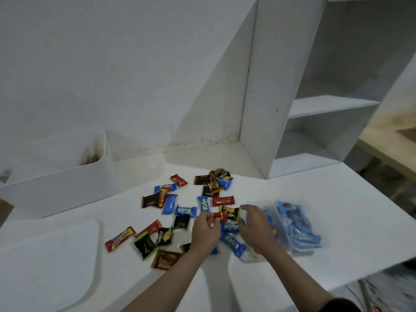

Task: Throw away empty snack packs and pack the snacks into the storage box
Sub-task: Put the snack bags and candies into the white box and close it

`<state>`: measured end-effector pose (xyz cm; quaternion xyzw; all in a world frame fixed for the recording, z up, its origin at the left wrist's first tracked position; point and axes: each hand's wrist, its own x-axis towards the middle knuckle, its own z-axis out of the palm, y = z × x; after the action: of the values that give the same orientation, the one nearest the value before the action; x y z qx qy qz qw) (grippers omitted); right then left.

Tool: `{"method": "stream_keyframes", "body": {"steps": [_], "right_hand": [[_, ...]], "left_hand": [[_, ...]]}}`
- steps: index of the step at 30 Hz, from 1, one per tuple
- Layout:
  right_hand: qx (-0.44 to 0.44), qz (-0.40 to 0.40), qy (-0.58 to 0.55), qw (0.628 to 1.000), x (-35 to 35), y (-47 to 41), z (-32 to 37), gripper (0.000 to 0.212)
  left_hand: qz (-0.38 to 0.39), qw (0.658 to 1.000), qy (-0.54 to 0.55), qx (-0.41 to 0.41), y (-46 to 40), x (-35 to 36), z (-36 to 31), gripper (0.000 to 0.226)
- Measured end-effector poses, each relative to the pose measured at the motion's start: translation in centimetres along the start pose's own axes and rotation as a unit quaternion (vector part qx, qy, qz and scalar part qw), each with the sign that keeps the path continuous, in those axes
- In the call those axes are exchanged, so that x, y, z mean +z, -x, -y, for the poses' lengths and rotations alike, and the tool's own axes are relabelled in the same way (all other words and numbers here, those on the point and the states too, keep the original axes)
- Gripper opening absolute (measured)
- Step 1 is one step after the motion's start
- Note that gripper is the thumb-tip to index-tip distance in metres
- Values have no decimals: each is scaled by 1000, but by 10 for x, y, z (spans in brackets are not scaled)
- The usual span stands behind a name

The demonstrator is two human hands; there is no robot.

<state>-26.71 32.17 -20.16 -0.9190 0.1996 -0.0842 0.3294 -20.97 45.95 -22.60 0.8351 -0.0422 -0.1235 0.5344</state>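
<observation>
Several snack packs in blue, red, brown and black wrappers lie scattered on the white table (304,217). My left hand (206,231) pinches one end of a small red snack pack (221,216). My right hand (255,226) hovers just right of it, over the near rim of a clear plastic storage box (299,251), fingers curled; whether they grip anything I cannot tell. Blue snack packs (297,224) lie inside the box. More blue packs (233,243) lie between and under my hands.
A white bin (56,176) stands at the back left against the wall. A flat white lid (45,262) lies at the front left. A white shelf unit (315,109) rises at the back right. The table edge runs along the right.
</observation>
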Motion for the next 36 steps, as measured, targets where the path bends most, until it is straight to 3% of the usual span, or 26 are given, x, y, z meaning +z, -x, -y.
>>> {"method": "stream_keyframes", "body": {"steps": [5, 8, 10, 13, 16, 20, 26, 29, 31, 34, 36], "right_hand": [[134, -67, 56, 987, -49, -2, -92, 32], [226, -86, 83, 967, -68, -6, -137, 45], [277, -102, 38, 955, -78, -4, -156, 52], [316, -103, -71, 940, -82, -2, -178, 41], [320, -120, -89, 936, -82, -1, -192, 23], [319, -131, -107, 933, -88, -5, -200, 25], [282, -184, -210, 918, -101, 0, -169, 23], [265, -150, -224, 926, -82, 5, -142, 21], [263, -107, -227, 932, -66, 7, -129, 20], [239, -61, -173, 954, -53, 13, -120, 14], [219, -73, -138, 963, -50, 15, -120, 12]], "left_hand": [[76, 996, -14, -41, 14, 76, -2, 45], [103, 993, -56, -28, 18, 103, -6, 40], [115, 990, -70, -38, 19, 115, -6, 37], [122, 989, -46, -65, 24, 123, -9, 43], [132, 988, -47, -71, 25, 125, -5, 62], [144, 984, -59, -83, 20, 124, 6, 89], [140, 985, -12, -101, 22, 124, 3, 79], [137, 981, 36, -135, 21, 121, 5, 73], [112, 976, 78, -168, 21, 118, 4, 51], [65, 939, 226, -250, 24, 110, -5, 22], [82, 930, 248, -259, 24, 104, -9, 23]]}}
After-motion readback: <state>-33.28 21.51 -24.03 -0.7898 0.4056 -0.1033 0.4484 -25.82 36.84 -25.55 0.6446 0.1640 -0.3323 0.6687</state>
